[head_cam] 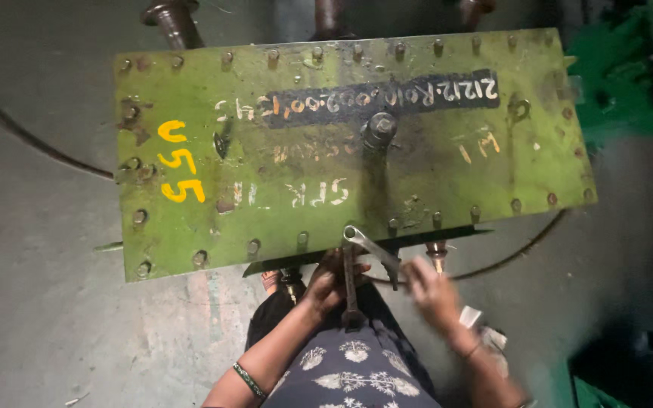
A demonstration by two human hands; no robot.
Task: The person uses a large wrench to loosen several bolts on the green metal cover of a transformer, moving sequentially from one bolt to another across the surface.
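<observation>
A large green metal cover plate (447, 166), ringed with bolts along its edges, lies flat in front of me. Its near edge carries a row of bolts (302, 239). My left hand (328, 283) grips a dark spanner (349, 291) that points up to a bolt at the plate's near edge. My right hand (434, 291) is blurred and holds a second, shiny spanner (372, 245), whose ring end sits on the same bolt. A large bolt (380, 127) stands in the middle of the plate.
Dark cables (32, 140) curve over the grey concrete floor on both sides. Brown insulator posts (174, 19) stick out beyond the plate's far edge. Green machinery (629, 68) stands at the upper right. My patterned dark clothing (349, 370) fills the bottom centre.
</observation>
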